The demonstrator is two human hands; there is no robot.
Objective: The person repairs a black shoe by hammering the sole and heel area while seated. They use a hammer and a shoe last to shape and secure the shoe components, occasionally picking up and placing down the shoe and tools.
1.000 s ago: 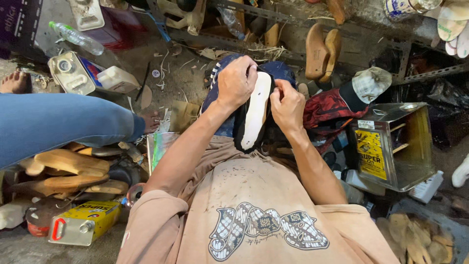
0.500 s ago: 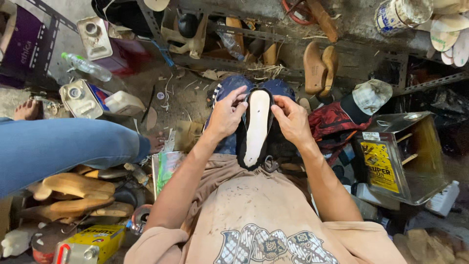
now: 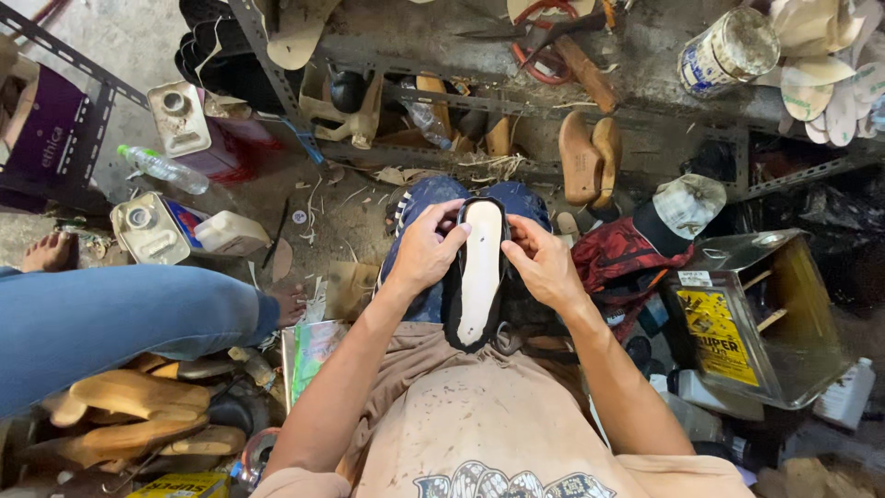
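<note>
— Over the lap, what are the hands doing?

— Both grasp a shoe upper [image 3: 480, 277] stretched on a form, its pale insole facing up and a black edge running around it. The left hand [image 3: 426, 251] grips the left side near the toe, fingers curled over the black rim. The right hand [image 3: 544, 263] pinches the opposite edge, thumb on the rim.

— Where does the shoe sit?

— It lies lengthwise between the blue-jeaned knees [image 3: 433, 198], toe pointing away, heel end against the beige shirt [image 3: 479, 415].

— And around it?

— Just right of the right hand lies a red patterned cloth [image 3: 619, 258] with a pale cap [image 3: 689, 203] beyond it. Farther right stands an open square metal tin with a yellow label [image 3: 751, 318]. Two wooden shoe lasts [image 3: 590, 157] stand near a metal rack [image 3: 590, 88] ahead. On the left, another person's blue-trousered leg [image 3: 111, 323] crosses the floor, a bare foot [image 3: 51, 251] well apart from it. Near that are a plastic bottle [image 3: 161, 169] and flat cream cans [image 3: 152, 229]. More wooden lasts [image 3: 138, 410] are piled at lower left.
</note>
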